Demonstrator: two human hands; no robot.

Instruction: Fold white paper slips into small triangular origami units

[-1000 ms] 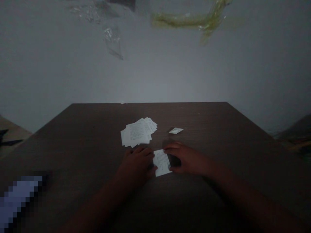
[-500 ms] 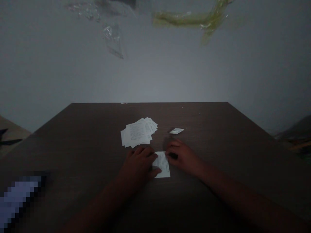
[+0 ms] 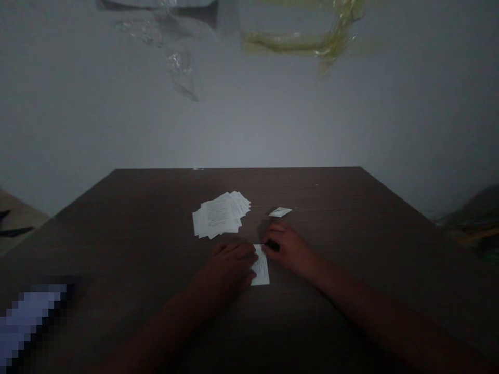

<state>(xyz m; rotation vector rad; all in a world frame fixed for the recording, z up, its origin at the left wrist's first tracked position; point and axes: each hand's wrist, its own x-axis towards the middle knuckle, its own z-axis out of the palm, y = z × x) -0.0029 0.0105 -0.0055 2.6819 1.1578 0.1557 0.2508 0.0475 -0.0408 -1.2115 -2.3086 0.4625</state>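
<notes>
A small printed sheet of paper (image 3: 261, 267) lies on the brown table in front of me, its left part hidden under my left hand. My left hand (image 3: 234, 262) rests across it with fingers stretched to the right and thumb near the lower edge. At the sheet's top right corner, my right hand (image 3: 286, 244) has thumb and fingertips pinched together on the paper. Beyond the left hand is a loose, fanned pile of printed paper sheets (image 3: 222, 215). A small folded paper piece (image 3: 280, 212), diamond-shaped from here, sits just past the right hand.
The brown table (image 3: 331, 202) meets a pale wall (image 3: 249, 119) at its far edge. Yellowish tape (image 3: 288, 44) and clear tape (image 3: 181, 72) stick to the wall. A pixelated, bright flat object (image 3: 33, 317) lies at the near left.
My left hand has slid right over the sheet, covering more of it. My right hand's fingers have drawn together at the top right corner. The view has tilted up slightly.
</notes>
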